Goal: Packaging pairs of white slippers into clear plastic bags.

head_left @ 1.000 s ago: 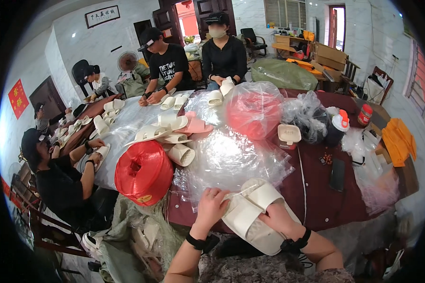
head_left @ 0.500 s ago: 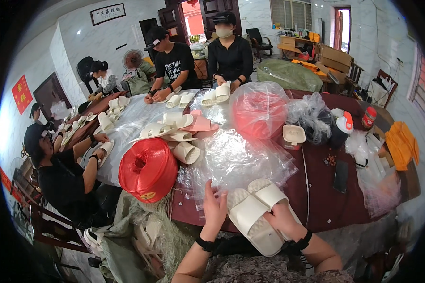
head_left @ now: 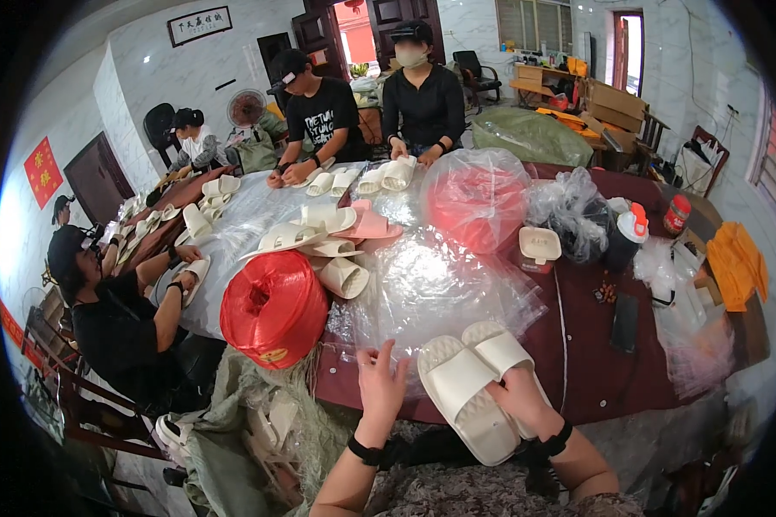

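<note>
A pair of cream slide slippers [head_left: 461, 386] is held over the table's near edge, side by side with the straps facing up. My right hand [head_left: 522, 401] grips the right one, with its fingers under the strap and closed around it. To the left of the slippers, my left hand [head_left: 382, 386] is raised, fingers apart and nothing in it. Clear plastic bags [head_left: 431, 289] lie flat just beyond my hands. Farther left, more cream slippers [head_left: 345, 277] are piled with a pink slipper [head_left: 372, 222].
A red twine roll [head_left: 273, 308] stands left on the dark red table [head_left: 591, 370]. Ahead is a bagged pink-red roll [head_left: 478, 207]; to the right are a tumbler [head_left: 627, 237] and a phone [head_left: 625, 323]. Co-workers [head_left: 116, 319] handle slippers around the table. A woven sack [head_left: 233, 448] sits lower left.
My left hand has shifted slightly, its fingers bending a little. The slippers in my right hand have barely moved. Across the table, a co-worker's hands have shifted the slippers slightly.
</note>
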A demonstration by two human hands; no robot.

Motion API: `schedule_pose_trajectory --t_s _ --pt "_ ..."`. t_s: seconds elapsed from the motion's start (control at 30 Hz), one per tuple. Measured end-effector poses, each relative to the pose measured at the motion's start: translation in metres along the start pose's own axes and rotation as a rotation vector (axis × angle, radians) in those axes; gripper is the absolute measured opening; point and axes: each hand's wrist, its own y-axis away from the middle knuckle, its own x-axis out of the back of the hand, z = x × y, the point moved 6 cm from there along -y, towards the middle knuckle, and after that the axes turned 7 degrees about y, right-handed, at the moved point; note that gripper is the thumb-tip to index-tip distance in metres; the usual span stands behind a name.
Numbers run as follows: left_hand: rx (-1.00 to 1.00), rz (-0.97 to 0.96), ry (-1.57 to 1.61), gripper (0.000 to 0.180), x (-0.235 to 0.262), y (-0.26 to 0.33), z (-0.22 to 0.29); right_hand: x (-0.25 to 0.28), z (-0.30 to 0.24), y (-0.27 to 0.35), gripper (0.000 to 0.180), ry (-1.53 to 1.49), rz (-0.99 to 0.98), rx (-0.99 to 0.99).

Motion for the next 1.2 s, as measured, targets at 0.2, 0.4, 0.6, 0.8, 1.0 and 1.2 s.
schedule_pose_trajectory --t_s 0.2,0.4,0.6,0.8,1.0,1.2 --pt "-0.259 -0.129 -0.298 0.055 -0.018 0.022 -0.01 0.003 -0.006 0.012 0.034 0.282 0.002 0.01" --pt "-0.461 -0.306 -0.123 0.045 -0.024 0.011 0.014 -0.005 -0.019 0.011 0.04 0.456 -0.081 -0.005" --pt "-0.44 -0.325 0.079 0.044 -0.023 -0.003 0.028 -0.006 -0.053 -0.007 0.039 0.434 -0.04 0.079" --pt "-0.485 -0.325 -0.033 0.047 -0.017 -0.01 0.05 -0.017 -0.065 -0.026 0.037 0.564 -0.066 0.183" --pt "-0.52 -0.327 -0.073 0.047 -0.011 -0.012 0.056 -0.007 -0.089 -0.036 0.033 0.657 -0.042 0.224" --pt "-0.356 -0.283 0.101 0.044 -0.007 -0.016 0.037 0.005 -0.079 -0.037 0.033 0.655 0.141 0.266"
